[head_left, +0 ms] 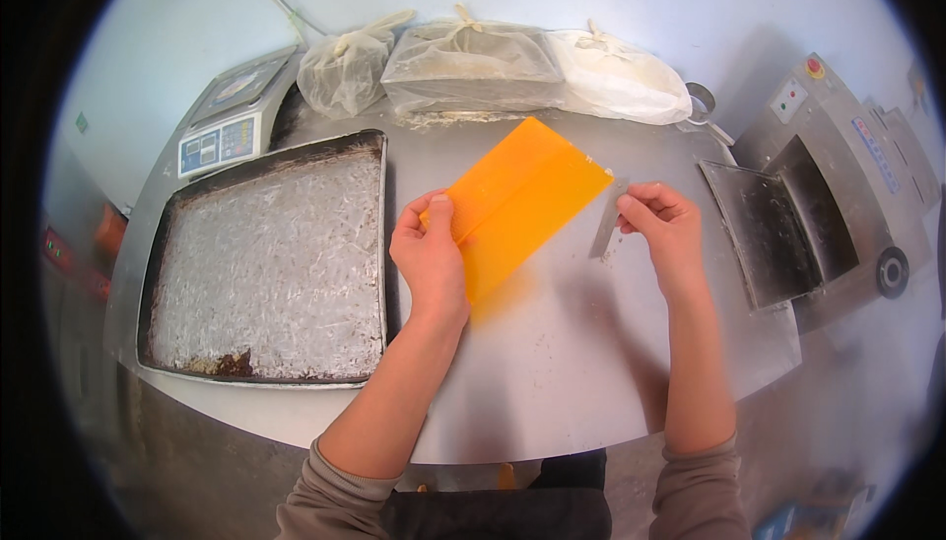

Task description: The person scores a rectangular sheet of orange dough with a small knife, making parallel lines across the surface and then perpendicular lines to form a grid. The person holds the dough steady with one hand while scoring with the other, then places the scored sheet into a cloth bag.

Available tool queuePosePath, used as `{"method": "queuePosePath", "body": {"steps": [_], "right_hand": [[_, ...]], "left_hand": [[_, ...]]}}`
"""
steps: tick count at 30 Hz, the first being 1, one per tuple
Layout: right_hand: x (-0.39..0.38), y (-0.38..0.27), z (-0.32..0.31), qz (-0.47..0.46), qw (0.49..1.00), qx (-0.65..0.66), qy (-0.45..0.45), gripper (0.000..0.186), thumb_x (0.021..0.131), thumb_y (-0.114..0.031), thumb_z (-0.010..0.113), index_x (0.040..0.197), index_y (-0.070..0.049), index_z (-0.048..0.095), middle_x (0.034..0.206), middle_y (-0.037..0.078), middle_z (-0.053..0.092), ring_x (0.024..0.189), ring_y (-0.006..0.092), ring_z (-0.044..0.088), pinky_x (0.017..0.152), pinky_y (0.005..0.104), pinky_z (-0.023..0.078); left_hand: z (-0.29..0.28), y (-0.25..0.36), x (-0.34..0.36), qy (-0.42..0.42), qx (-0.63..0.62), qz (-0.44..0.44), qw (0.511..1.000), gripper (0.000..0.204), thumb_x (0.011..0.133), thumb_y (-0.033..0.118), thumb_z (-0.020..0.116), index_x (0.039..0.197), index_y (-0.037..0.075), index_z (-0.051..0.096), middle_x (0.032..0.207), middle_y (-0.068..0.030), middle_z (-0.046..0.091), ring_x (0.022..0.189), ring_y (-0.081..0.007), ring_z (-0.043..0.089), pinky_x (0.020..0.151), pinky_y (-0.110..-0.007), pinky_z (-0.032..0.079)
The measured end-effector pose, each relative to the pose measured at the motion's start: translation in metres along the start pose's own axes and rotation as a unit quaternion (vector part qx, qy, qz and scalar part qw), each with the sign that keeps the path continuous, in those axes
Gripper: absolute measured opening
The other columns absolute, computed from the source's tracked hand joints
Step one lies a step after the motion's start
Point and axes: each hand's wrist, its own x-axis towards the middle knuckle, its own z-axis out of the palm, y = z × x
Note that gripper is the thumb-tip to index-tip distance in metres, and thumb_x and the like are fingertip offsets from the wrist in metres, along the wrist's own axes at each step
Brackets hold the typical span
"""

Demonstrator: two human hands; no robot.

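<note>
My left hand (431,254) is closed on the left edge of a flat orange plastic sheet (532,205), thumb on top. The sheet is held tilted above the metal table, with a faint line along its length and pale residue at its upper right corner. Close by that corner, my right hand (665,230) pinches a thin grey metal strip (604,225) between thumb and fingers. The strip slants down past the sheet's right end; whether the two touch I cannot tell. Small pale crumbs show around the strip.
A large worn baking tray (271,254) lies left of my left arm, with a digital scale (232,111) behind it. Tied plastic bags (473,62) line the wall. At the right stands a metal machine (838,180) with a tray-like chute (754,230) reaching over the table (552,382).
</note>
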Motion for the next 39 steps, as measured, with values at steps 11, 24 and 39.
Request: {"method": "queuePosePath", "body": {"steps": [11,24,39], "right_hand": [[0.006,0.013,-0.002,-0.163,0.986,0.006,0.034,0.007,0.108,-0.001,0.074,0.111,0.003,0.078,0.116,0.009,0.077,0.097,0.0143,0.073,0.086,0.0295,0.059],[0.01,0.019,-0.002,-0.209,0.974,-0.068,0.057,0.017,0.103,0.01,0.073,0.119,0.004,0.073,0.12,0.008,0.072,0.105,0.0156,0.076,0.094,0.0335,0.066],[0.009,0.012,-0.005,0.055,0.963,0.218,0.148,0.05,0.102,0.004,0.078,0.149,-0.004,0.064,0.119,0.002,0.073,0.11,0.016,0.074,0.097,0.0355,0.062]], "left_hand": [[0.0,-0.002,0.0,-0.004,-0.008,-0.002,1.0,0.021,0.114,0.023,0.07,0.122,0.004,0.073,0.114,-0.0065,0.077,0.1,-0.0146,0.073,0.079,-0.032,0.062],[0.001,-0.001,-0.004,-0.019,-0.002,-0.028,0.999,0.021,0.114,0.025,0.07,0.122,0.006,0.072,0.114,-0.0057,0.076,0.101,-0.0146,0.073,0.081,-0.033,0.061],[0.006,-0.006,-0.013,-0.045,0.021,-0.024,0.998,0.02,0.113,0.022,0.069,0.124,0.005,0.073,0.11,-0.0059,0.075,0.096,-0.0139,0.072,0.078,-0.032,0.062]]}}
